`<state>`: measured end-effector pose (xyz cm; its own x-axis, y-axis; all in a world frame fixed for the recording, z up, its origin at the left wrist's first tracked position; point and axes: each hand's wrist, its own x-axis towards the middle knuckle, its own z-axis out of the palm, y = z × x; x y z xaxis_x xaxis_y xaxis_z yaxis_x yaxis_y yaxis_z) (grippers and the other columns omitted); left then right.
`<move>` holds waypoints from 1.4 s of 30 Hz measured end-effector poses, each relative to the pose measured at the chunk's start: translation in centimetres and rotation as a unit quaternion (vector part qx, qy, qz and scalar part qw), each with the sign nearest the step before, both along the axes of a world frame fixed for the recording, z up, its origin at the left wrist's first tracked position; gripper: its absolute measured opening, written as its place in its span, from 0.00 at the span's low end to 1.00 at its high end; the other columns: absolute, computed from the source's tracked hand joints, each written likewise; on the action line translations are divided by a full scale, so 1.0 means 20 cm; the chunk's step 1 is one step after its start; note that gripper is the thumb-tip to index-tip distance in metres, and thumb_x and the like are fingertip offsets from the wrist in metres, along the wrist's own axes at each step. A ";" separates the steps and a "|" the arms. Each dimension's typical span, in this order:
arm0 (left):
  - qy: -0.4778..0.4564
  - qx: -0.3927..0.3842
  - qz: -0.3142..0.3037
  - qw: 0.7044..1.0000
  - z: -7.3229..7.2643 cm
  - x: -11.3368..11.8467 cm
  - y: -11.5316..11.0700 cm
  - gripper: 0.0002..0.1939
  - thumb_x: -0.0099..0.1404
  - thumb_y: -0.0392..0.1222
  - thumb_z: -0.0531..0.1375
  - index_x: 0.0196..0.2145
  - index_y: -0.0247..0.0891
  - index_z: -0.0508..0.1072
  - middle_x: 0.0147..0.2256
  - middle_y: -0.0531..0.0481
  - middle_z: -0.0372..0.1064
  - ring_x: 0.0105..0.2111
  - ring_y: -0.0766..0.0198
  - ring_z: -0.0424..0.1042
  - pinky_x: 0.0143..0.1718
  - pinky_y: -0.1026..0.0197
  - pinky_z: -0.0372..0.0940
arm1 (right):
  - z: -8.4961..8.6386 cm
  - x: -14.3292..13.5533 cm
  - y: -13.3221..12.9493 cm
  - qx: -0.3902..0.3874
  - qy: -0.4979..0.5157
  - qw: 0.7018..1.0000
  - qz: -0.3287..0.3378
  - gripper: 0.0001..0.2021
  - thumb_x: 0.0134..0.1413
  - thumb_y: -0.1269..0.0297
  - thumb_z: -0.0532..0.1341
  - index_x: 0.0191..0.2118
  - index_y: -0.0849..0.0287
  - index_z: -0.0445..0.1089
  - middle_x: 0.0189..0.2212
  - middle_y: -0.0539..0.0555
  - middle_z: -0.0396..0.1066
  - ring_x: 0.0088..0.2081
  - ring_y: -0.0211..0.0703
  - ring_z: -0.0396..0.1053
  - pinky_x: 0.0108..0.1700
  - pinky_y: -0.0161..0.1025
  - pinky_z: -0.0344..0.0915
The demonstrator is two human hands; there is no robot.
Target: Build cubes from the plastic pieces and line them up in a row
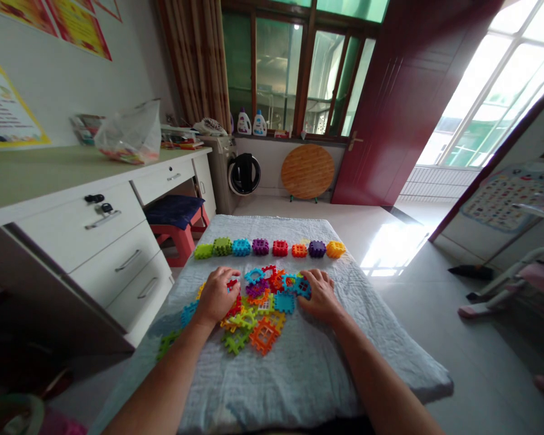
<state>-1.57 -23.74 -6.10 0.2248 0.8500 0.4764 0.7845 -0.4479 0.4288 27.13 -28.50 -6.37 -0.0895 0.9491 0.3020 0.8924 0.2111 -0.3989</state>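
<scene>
Loose plastic interlocking pieces lie in a pile on a cloth-covered table (308, 368). My left hand (218, 295) rests over the pile's left side, its fingers curved around a red piece (233, 305). At the right side, my right hand (320, 295) has its thumb and fingers on a blue piece (303, 287). Between the hands lie a purple piece (257, 288) and a blue square (284, 302). Nearer me are an orange piece (265, 336) and a green piece (236, 341). Beyond the pile stands a row of stacked pieces, including a red stack (280, 248) and a yellow stack (336, 249).
A white desk (72, 175) stands at the left with a clear plastic bag (133, 136) on top. A red stool (179, 226) is beside it. Behind the table are a washing machine (224, 172) and a round wooden board (307, 171). A pink chair (537, 281) stands right.
</scene>
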 end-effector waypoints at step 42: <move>0.002 -0.090 -0.032 0.995 -0.02 0.00 0.00 0.10 0.59 0.35 0.54 0.37 0.36 0.73 0.37 0.46 0.71 0.39 0.59 0.70 0.44 0.58 0.63 | 0.01 -0.07 0.09 0.006 0.029 0.997 0.073 0.30 0.43 0.71 0.60 0.56 0.56 0.62 0.48 0.55 0.69 0.53 0.50 0.57 0.56 0.47 0.52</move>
